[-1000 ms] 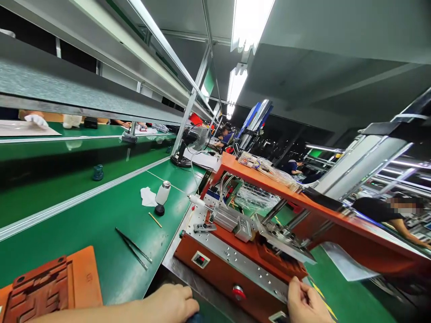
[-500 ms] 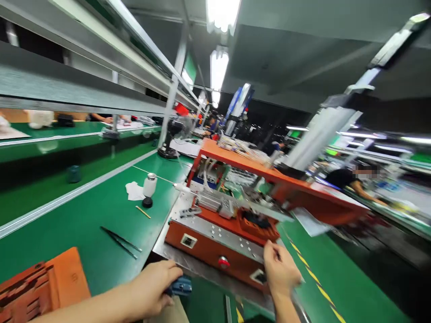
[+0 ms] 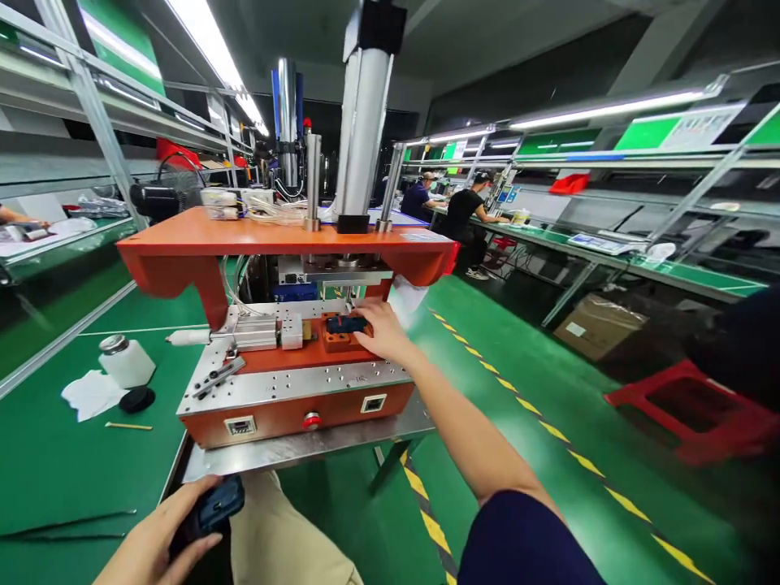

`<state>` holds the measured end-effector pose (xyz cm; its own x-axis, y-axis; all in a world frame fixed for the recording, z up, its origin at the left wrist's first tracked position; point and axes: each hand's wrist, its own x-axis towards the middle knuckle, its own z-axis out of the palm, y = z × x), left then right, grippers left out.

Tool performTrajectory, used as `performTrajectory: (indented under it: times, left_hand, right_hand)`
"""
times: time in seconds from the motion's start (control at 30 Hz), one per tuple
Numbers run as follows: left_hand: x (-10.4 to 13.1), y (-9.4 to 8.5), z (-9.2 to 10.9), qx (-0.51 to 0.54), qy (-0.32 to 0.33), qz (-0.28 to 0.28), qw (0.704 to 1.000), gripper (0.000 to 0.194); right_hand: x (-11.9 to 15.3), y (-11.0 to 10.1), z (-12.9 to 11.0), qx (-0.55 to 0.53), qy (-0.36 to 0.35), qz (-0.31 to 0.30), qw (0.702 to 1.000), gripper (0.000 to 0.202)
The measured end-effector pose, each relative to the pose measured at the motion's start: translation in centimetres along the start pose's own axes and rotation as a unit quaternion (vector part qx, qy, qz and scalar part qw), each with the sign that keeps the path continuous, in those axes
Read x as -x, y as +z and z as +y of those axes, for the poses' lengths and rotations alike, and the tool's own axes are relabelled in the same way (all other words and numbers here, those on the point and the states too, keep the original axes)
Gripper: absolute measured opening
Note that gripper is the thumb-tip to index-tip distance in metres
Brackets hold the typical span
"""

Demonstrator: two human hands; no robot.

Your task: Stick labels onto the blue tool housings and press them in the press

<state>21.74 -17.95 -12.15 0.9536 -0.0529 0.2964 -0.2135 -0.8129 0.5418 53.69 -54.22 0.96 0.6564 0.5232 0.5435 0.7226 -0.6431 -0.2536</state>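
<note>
A dark part sits in the orange fixture on the machine's bed, below a metal plate, with the right hand at its right end. That is what has just changed: the hand has gone from the front right edge of the machine in under its orange top, so the work now seems centred on the fixture. Thumb and fingers bend about the part's end, but whether they pinch it or only rest there I cannot tell. The right arm reaches in from the lower right, back of the hand upward, wrist nearly straight.

The left hand is closed on a dark blue piece, digits on either side, held low near the person's lap and well apart from the fixture. Between two small panels on the machine's front is a red button. On the green table to the left are a white bottle, a black cap, a thin stick and tweezers
</note>
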Motion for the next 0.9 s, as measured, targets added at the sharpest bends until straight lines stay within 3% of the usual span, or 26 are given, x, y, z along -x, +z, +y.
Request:
performTrajectory:
  times: [0.1, 0.2, 0.27, 0.37, 0.47, 0.57, 0.67, 0.77, 0.9]
  left_hand:
    - [-2.3, -1.5, 2.3, -0.021, 0.004, 0.010, 1.000, 0.049]
    - [-7.4, -3.1, 6.8, -0.040, 0.047, 0.001, 0.998, 0.050]
    - [-12.0, -3.5, 10.1, -0.047, 0.070, 0.002, 0.996, 0.044]
    - [-19.5, -2.7, 14.0, -0.044, 0.095, -0.008, 0.995, 0.046]
    - [-26.0, -1.0, 16.1, -0.044, 0.088, -0.025, 0.995, 0.051]
    - [-30.7, 0.5, 17.1, -0.047, 0.087, -0.062, 0.993, 0.047]
    - [-33.1, 1.8, 17.3, -0.068, 0.088, -0.097, 0.989, 0.043]
    - [-34.1, 3.3, 16.9, -0.084, 0.113, -0.128, 0.982, 0.044]
    - [-33.5, 4.9, 16.8, -0.155, 0.138, -0.126, 0.970, 0.068]
  right_hand:
    - [-2.6, 0.1, 1.3, -0.019, -0.015, -0.081, 0.996, 0.027]
    - [-2.9, 0.5, 1.5, -0.039, -0.012, -0.076, 0.996, 0.025]
    - [-1.7, 0.5, 1.2, -0.068, 0.005, -0.030, 0.997, 0.029]
    - [1.6, -0.4, 0.5, -0.148, 0.029, 0.106, 0.983, 0.033]
    - [5.8, -1.7, 0.6, -0.190, 0.071, 0.209, 0.956, 0.032]
    - [10.1, -3.0, 1.9, -0.194, 0.136, 0.245, 0.940, 0.033]
    - [14.1, -3.6, 3.9, -0.196, 0.189, 0.254, 0.928, 0.035]
    - [16.9, -3.4, 5.7, -0.217, 0.241, 0.257, 0.911, 0.039]
    - [16.9, -1.4, 6.8, -0.317, 0.292, 0.253, 0.866, 0.048]
